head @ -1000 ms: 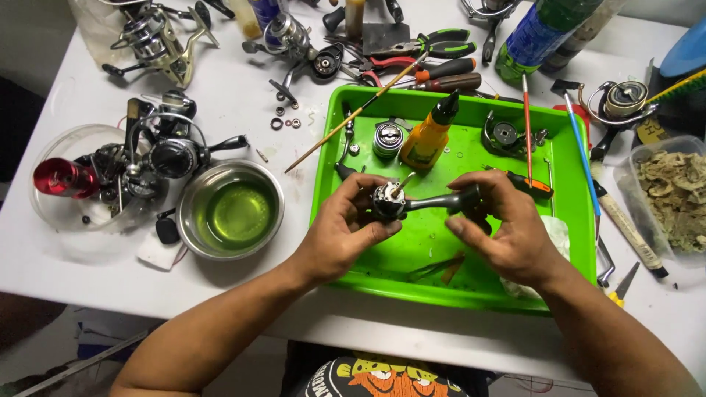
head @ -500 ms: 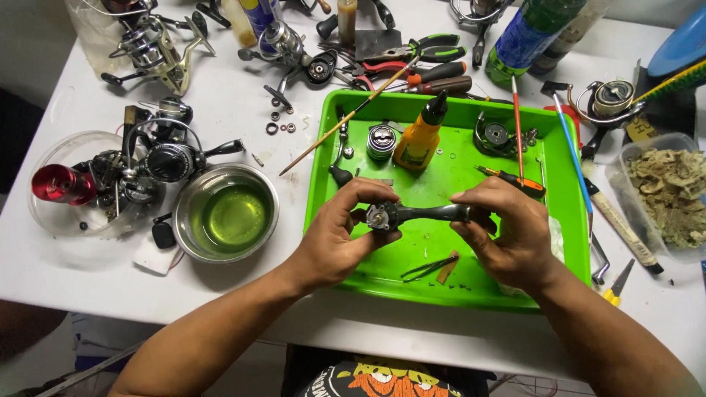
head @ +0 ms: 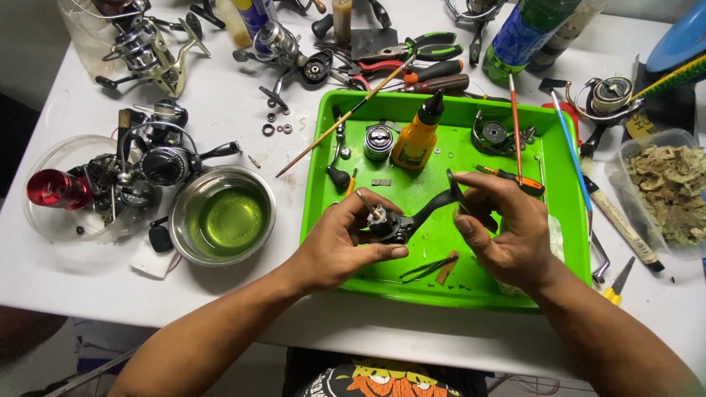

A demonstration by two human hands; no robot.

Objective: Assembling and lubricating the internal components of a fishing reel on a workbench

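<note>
Green tray (head: 566, 220): hands (both) (head: 346, 239) grip reel body (head: 401, 220).

We look down on a white worktable (head: 220, 103) under even, bright light that casts only soft shadows; beyond its left edge we see a dim strip of pale wall or floor (head: 22, 44), and below its near edge a shaded floor (head: 95, 345)

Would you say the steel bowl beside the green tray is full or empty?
Partly full: the steel bowl holds clear greenish liquid, with bare wall above its surface.
</note>
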